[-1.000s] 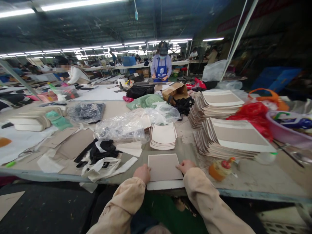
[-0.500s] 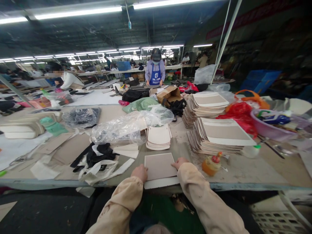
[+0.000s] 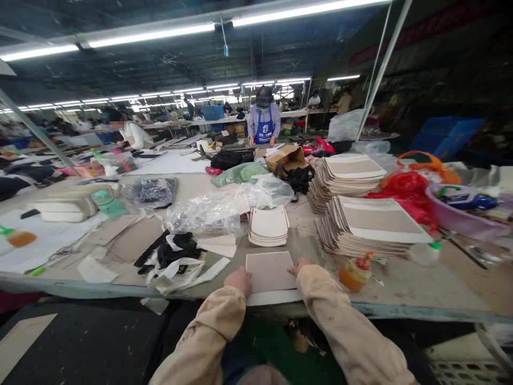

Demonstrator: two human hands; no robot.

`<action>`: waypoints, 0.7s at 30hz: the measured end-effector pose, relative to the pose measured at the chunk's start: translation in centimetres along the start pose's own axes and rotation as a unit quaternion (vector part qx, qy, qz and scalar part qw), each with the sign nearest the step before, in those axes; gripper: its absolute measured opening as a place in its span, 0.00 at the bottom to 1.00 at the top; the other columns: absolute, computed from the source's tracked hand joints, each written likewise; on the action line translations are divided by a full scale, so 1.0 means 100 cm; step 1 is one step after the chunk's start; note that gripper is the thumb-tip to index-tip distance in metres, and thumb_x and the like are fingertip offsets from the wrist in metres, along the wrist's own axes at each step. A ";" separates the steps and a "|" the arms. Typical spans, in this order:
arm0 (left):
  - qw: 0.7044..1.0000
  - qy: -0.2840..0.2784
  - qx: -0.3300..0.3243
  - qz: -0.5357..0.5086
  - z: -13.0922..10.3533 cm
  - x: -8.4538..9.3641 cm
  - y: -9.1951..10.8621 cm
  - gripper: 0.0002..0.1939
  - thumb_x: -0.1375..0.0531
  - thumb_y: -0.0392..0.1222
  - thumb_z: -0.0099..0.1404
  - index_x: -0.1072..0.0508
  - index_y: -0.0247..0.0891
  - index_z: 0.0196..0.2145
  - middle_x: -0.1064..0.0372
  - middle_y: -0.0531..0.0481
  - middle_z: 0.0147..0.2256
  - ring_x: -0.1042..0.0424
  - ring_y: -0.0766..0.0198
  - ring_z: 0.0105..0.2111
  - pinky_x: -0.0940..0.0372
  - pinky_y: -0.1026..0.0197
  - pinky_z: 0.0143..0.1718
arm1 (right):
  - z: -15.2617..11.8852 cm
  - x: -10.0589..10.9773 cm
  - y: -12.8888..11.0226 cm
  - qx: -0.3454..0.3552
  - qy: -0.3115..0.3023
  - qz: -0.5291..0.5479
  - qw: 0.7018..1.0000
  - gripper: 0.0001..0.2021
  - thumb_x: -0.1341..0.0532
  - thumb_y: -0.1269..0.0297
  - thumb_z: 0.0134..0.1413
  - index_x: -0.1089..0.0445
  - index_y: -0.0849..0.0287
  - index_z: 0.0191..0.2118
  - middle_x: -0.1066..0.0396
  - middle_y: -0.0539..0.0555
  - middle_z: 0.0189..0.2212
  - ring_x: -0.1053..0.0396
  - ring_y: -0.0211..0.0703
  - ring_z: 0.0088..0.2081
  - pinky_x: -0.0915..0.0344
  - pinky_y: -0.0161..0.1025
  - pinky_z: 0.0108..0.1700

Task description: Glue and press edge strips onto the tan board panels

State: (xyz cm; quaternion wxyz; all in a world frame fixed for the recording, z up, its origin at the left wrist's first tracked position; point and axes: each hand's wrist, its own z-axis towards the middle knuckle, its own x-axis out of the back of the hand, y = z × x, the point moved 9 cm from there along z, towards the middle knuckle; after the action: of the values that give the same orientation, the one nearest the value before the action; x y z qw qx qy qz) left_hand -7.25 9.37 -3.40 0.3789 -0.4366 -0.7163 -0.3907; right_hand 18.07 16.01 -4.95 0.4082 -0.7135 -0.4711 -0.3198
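Panel (image 3: 270,271), just one, lies touching two hands (image 3: 239,282) (image 3: 303,264).

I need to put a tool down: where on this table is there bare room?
Bare tabletop shows right of the red-topped bottle, between the clear bottle and the front edge. Left of the left hand is crowded with black scraps and white scraps.

Both hands are bare, with loose light-beige sleeves covering the arms behind them. Behind the left hand (image 3: 239,280), the left sleeve (image 3: 208,326) puffs out in soft folds and bears a few small dark marks. Behind the right hand (image 3: 301,264), the right sleeve (image 3: 347,321) is creased and just as baggy. Dark blue cloth (image 3: 237,357) shows below and between the hands, its garment unclear.
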 end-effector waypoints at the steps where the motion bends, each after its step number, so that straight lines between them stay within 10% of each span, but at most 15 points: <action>1: 1.000 0.004 -0.002 0.001 -0.002 0.001 0.001 0.15 0.52 0.45 0.65 0.32 0.32 0.40 0.27 0.33 0.39 0.28 0.47 0.42 0.38 0.51 0.41 | 0.000 0.000 0.000 0.000 0.003 -0.001 1.000 0.11 0.33 0.56 0.43 0.30 0.57 0.23 0.30 0.59 0.24 0.28 0.54 0.34 0.36 0.44 0.34; 14: 0.986 0.034 0.019 -0.162 0.021 0.011 -0.011 0.20 0.38 0.47 0.52 0.30 0.33 0.41 0.26 0.40 0.36 0.29 0.47 0.42 0.39 0.54 0.41 | 0.004 0.004 -0.005 0.053 0.007 -0.001 0.999 0.13 0.33 0.57 0.44 0.33 0.60 0.23 0.32 0.50 0.22 0.33 0.41 0.30 0.36 0.41 0.36; 21: 0.909 -0.032 -0.047 -0.413 0.018 -0.006 -0.009 0.21 0.36 0.55 0.49 0.27 0.32 0.30 0.26 0.44 0.30 0.27 0.55 0.33 0.35 0.59 0.35 | -0.002 0.008 0.007 0.103 0.048 0.136 0.984 0.12 0.31 0.59 0.36 0.35 0.56 0.19 0.34 0.52 0.19 0.33 0.51 0.30 0.39 0.45 0.34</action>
State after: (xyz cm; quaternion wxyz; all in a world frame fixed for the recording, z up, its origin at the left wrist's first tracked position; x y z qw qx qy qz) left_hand -8.26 10.45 -4.86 0.1397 -0.1312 -0.8253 -0.5312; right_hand 19.03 16.03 -4.41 0.5416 -0.7089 -0.3799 -0.2445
